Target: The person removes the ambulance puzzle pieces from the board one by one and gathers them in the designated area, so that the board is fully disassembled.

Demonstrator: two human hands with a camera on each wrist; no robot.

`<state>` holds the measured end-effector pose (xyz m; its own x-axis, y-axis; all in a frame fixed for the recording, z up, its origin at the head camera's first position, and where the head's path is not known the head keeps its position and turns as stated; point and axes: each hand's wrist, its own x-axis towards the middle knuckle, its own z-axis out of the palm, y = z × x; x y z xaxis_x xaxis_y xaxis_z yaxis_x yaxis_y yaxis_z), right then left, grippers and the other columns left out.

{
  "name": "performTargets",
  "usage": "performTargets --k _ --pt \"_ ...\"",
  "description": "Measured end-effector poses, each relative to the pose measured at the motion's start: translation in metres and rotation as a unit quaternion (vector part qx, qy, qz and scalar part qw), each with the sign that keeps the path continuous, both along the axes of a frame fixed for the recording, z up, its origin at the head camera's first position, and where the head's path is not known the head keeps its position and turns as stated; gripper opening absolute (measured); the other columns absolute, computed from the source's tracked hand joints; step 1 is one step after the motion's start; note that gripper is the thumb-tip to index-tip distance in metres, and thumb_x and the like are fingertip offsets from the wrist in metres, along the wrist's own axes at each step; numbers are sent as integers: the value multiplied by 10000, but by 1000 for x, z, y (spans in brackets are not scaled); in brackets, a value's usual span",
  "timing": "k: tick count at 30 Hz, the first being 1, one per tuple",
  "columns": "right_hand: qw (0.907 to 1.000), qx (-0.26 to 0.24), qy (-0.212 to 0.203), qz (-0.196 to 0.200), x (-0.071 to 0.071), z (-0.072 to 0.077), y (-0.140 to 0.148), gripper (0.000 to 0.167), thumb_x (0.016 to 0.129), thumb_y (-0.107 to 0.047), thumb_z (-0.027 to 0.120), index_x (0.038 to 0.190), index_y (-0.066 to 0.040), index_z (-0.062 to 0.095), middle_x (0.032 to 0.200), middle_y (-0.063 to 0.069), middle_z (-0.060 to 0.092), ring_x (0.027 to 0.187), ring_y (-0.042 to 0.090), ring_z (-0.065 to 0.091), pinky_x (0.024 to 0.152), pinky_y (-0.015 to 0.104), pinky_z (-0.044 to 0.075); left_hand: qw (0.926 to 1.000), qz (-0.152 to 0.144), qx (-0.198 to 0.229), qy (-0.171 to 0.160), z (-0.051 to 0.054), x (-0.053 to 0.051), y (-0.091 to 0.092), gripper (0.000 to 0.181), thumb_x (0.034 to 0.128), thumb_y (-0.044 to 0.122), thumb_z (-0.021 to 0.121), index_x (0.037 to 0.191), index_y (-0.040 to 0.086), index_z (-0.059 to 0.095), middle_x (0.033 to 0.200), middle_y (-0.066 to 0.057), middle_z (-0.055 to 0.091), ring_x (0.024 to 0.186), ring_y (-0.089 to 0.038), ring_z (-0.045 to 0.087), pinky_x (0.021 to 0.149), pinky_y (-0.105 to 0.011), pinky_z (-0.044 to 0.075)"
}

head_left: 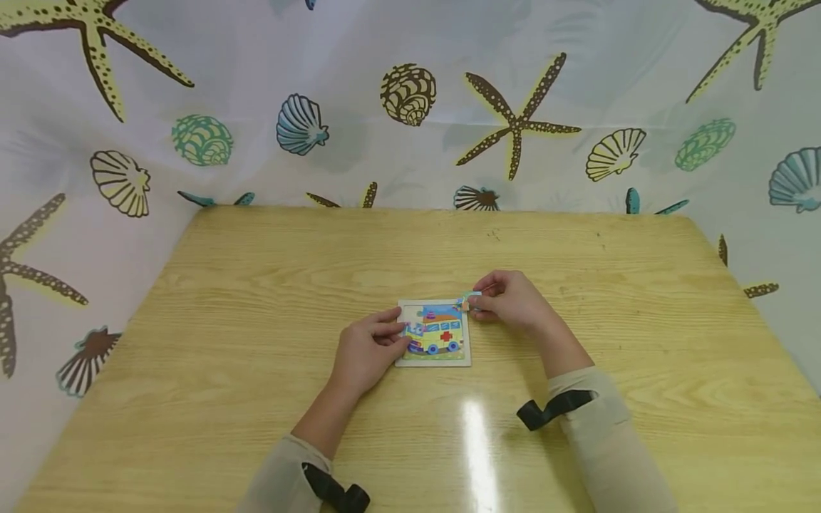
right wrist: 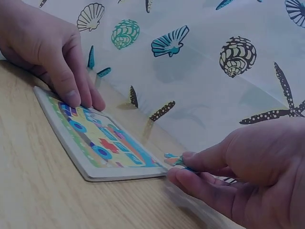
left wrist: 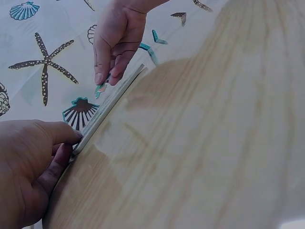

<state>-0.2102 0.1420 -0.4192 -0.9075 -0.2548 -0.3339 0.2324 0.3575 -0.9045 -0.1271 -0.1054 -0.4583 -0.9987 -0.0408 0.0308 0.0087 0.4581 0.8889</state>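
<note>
A small jigsaw puzzle (head_left: 442, 335) in a pale frame lies flat on the table, its picture a yellow ambulance with a red cross. My left hand (head_left: 368, 349) grips its left side, with the thumb over the picture in the right wrist view. A pale patch (head_left: 412, 313) shows at the picture's upper left. Between thumb and fingers, my right hand (head_left: 509, 303) pinches a colourful puzzle piece (right wrist: 175, 160) just over the frame's upper right corner. Whether that piece touches the frame I cannot tell. From the left wrist camera the puzzle (left wrist: 112, 102) appears nearly edge-on.
The wooden table (head_left: 256, 299) spreads around the puzzle. White cloth (head_left: 359, 157) printed with shells and starfish hangs behind it and at both sides. Black straps (head_left: 551, 410) with loose ends circle both sleeved forearms.
</note>
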Motion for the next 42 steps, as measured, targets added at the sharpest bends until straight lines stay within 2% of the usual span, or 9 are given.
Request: performTargets --k 3,8,15,19,23,26,35,38,42 --pt "9999 91 -30 -87 -1 1 6 267 949 -44 661 1178 66 577 951 97 529 788 139 698 766 256 612 10000 3 2 -11 1 1 0 258 817 90 819 1058 10 774 1339 -53 660 826 -118 679 683 -147 551" --pt "9994 290 -162 -19 -2 0 15 285 944 -60 673 1177 65 566 965 110 563 781 136 717 746 250 612 10000 -18 -25 -59 3 3 1 271 815 111 829 1061 12 773 1346 -49 655 816 -110 677 679 -145 550" --pt "9987 496 -50 -65 -1 1 12 264 913 -55 711 1119 61 593 930 112 610 734 122 708 704 244 612 10000 50 -24 72 2 1 3 256 816 92 823 1049 -4 773 1330 -69 663 808 -108 677 675 -147 553" --pt "9947 994 184 -196 2 0 13 258 891 -118 752 1053 34 620 887 95 664 685 115 688 647 235 589 10000 31 11 70 1 0 5 255 821 88 817 1052 -9 771 1326 -70 665 815 -111 682 683 -152 558" --pt "9846 1671 466 -219 5 2 12 272 860 -213 795 961 -13 640 758 61 691 603 126 633 586 229 508 10000 93 -17 29 1 -1 5 268 820 102 822 1063 4 771 1336 -54 660 822 -111 684 703 -169 571" --pt "9810 1844 559 -244 4 3 10 292 843 -222 812 953 -24 629 732 55 678 590 132 626 573 231 487 9999 116 -41 19 2 -1 3 276 820 99 821 1073 4 768 1346 -58 655 827 -111 689 714 -175 577" --pt "9862 1534 522 -343 5 11 5 288 859 -187 797 985 1 618 825 90 688 637 135 677 594 242 555 9999 116 -72 101 4 -1 1 269 818 99 822 1062 -2 769 1329 -57 665 819 -115 687 706 -176 576" --pt "9891 1331 441 -454 6 13 3 286 874 -209 786 1015 -9 637 863 92 681 662 150 693 626 263 585 9999 120 -45 79 2 -1 1 266 816 96 823 1059 0 771 1326 -51 667 812 -108 685 697 -158 567" --pt "9951 840 328 -402 5 13 2 321 888 -227 773 1102 -18 657 894 80 645 705 161 706 675 276 607 9998 113 -19 136 1 0 1 265 809 80 825 1053 -6 771 1324 -67 668 811 -121 691 694 -160 569"
